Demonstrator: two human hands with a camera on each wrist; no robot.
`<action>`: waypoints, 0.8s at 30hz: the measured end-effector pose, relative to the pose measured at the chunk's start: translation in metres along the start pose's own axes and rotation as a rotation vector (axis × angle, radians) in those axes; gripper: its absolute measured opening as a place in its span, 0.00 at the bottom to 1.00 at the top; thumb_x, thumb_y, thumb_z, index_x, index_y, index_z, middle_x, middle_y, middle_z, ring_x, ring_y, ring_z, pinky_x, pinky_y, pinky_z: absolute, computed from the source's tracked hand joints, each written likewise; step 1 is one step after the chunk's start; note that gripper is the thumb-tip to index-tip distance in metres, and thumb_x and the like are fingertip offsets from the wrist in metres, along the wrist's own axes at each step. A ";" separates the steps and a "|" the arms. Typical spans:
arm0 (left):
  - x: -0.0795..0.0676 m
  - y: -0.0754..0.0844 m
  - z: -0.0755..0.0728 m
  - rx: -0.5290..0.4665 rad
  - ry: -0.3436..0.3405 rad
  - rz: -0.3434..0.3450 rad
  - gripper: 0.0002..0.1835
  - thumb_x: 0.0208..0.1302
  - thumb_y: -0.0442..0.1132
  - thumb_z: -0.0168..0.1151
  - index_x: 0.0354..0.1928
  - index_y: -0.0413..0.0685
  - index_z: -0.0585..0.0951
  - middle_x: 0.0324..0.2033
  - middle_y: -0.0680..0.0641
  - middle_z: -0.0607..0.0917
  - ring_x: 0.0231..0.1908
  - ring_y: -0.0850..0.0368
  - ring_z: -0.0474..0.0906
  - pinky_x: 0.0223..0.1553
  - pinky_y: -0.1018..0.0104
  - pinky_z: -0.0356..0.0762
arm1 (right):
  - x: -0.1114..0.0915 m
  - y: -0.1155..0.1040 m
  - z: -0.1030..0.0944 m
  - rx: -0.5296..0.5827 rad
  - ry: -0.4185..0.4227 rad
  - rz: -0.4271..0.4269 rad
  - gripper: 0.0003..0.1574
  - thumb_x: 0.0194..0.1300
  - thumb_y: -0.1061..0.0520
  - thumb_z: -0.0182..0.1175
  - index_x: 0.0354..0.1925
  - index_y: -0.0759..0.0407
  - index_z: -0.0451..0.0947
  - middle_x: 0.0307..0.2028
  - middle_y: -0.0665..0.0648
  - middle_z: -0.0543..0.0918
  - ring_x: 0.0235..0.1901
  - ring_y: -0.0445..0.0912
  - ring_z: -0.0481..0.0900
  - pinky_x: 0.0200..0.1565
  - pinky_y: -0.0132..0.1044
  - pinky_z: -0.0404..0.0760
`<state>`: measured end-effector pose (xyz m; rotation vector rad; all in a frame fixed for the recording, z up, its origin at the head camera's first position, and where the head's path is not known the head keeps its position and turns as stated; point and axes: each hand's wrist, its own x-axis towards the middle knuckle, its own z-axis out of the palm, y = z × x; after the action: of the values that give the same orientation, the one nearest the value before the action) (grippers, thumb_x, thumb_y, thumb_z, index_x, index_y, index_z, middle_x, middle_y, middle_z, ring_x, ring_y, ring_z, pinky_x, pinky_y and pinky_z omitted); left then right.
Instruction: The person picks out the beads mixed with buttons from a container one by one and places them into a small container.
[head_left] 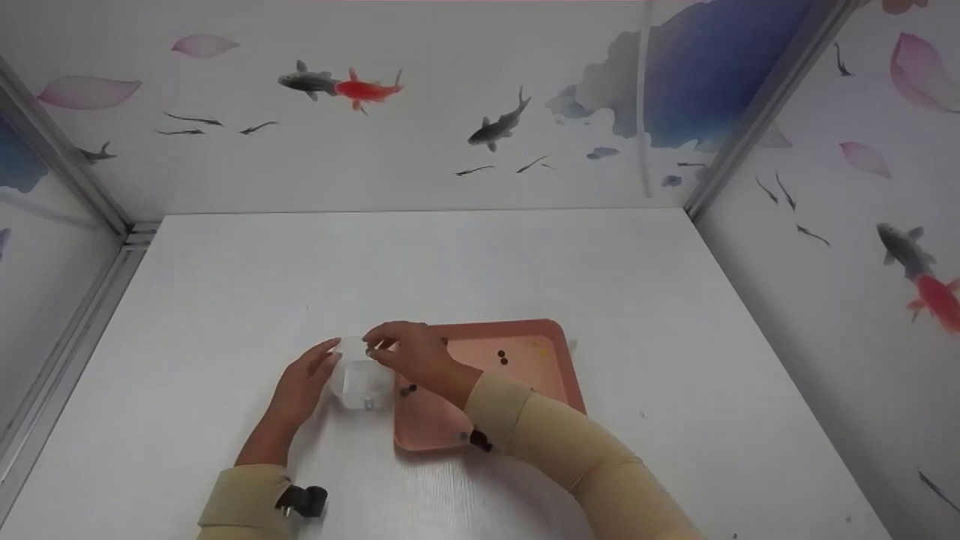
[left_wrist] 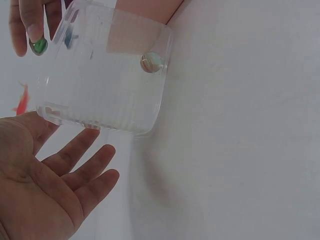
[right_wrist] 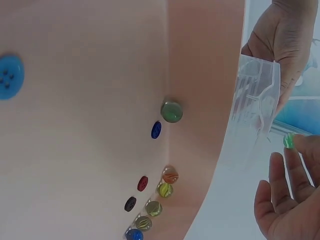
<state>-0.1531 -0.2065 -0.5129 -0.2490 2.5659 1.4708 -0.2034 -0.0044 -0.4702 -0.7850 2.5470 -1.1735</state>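
Right hand (head_left: 416,354) pinching green marble (right_wrist: 288,140) near clear container (head_left: 364,386) rim, left hand (head_left: 301,379) unclenched at its side; pink tray (head_left: 491,324) edge alongside, broad tabletop (head_left: 690,390) margin rightward

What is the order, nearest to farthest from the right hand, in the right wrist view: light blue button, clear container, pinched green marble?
1. Pinched green marble, in the fingers.
2. Clear container, just outside the tray.
3. Light blue button, at far left, inside the tray.

Wht worktop (head_left: 615,262); back wall (head_left: 420,176) w/ printed fish (head_left: 495,130), petals (head_left: 90,92) & blue patch (head_left: 720,67); R wall (head_left: 840,300) sim.; grey corner post (head_left: 770,105); lighting dim.
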 end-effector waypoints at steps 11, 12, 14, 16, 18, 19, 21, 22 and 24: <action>0.002 -0.002 0.001 0.004 0.005 0.009 0.26 0.77 0.50 0.43 0.71 0.47 0.63 0.66 0.34 0.68 0.68 0.36 0.60 0.67 0.40 0.57 | 0.002 0.000 0.002 -0.061 -0.028 -0.016 0.13 0.67 0.54 0.61 0.50 0.49 0.83 0.44 0.45 0.84 0.43 0.36 0.80 0.38 0.26 0.78; 0.002 -0.002 0.001 0.006 0.006 0.009 0.26 0.77 0.50 0.43 0.71 0.47 0.63 0.66 0.35 0.68 0.68 0.36 0.60 0.67 0.40 0.57 | 0.002 -0.001 0.002 -0.070 -0.031 -0.025 0.13 0.68 0.54 0.61 0.50 0.50 0.83 0.45 0.46 0.84 0.44 0.37 0.81 0.39 0.27 0.78; 0.002 -0.002 0.001 0.009 0.008 0.007 0.26 0.77 0.50 0.42 0.71 0.48 0.63 0.66 0.35 0.68 0.68 0.36 0.60 0.67 0.40 0.57 | 0.003 0.000 0.003 -0.101 -0.036 -0.048 0.14 0.68 0.55 0.61 0.50 0.51 0.83 0.47 0.48 0.84 0.45 0.38 0.81 0.41 0.27 0.79; 0.002 -0.003 0.001 0.009 0.008 0.008 0.26 0.77 0.50 0.42 0.71 0.48 0.63 0.66 0.35 0.68 0.68 0.36 0.60 0.67 0.40 0.57 | 0.003 0.000 0.004 -0.137 -0.041 -0.069 0.14 0.68 0.55 0.61 0.51 0.52 0.83 0.48 0.49 0.84 0.46 0.39 0.81 0.43 0.28 0.79; 0.002 -0.003 0.001 0.007 0.010 0.012 0.26 0.77 0.50 0.42 0.71 0.47 0.63 0.66 0.35 0.69 0.68 0.36 0.60 0.67 0.41 0.57 | 0.004 0.001 0.005 -0.175 -0.043 -0.084 0.14 0.67 0.55 0.61 0.51 0.53 0.83 0.48 0.50 0.84 0.46 0.40 0.82 0.44 0.28 0.79; 0.003 -0.003 0.001 0.007 0.010 0.014 0.26 0.77 0.50 0.42 0.71 0.47 0.63 0.66 0.35 0.68 0.68 0.36 0.60 0.68 0.41 0.56 | 0.005 0.001 0.005 -0.191 -0.044 -0.086 0.14 0.67 0.55 0.61 0.51 0.53 0.83 0.48 0.49 0.84 0.46 0.39 0.82 0.45 0.28 0.79; 0.003 -0.003 0.001 0.006 0.010 0.016 0.26 0.77 0.49 0.42 0.71 0.47 0.63 0.67 0.36 0.68 0.68 0.36 0.59 0.68 0.41 0.56 | 0.005 0.001 0.006 -0.219 -0.046 -0.089 0.14 0.67 0.55 0.62 0.51 0.52 0.83 0.48 0.49 0.85 0.46 0.39 0.82 0.45 0.28 0.79; 0.003 -0.003 0.001 0.008 0.010 0.018 0.26 0.77 0.49 0.42 0.71 0.47 0.63 0.67 0.36 0.68 0.69 0.36 0.59 0.68 0.41 0.56 | 0.005 0.001 0.006 -0.233 -0.047 -0.089 0.14 0.67 0.55 0.62 0.51 0.52 0.83 0.47 0.49 0.85 0.46 0.39 0.82 0.45 0.28 0.79; 0.003 -0.003 0.001 0.011 0.011 0.021 0.26 0.77 0.49 0.42 0.71 0.47 0.63 0.67 0.36 0.68 0.69 0.36 0.59 0.68 0.41 0.56 | 0.006 0.000 0.006 -0.253 -0.047 -0.093 0.14 0.67 0.54 0.62 0.51 0.50 0.83 0.47 0.48 0.85 0.46 0.38 0.81 0.45 0.28 0.79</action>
<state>-0.1555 -0.2076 -0.5170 -0.2305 2.5923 1.4658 -0.2057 -0.0112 -0.4743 -0.9846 2.6781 -0.8544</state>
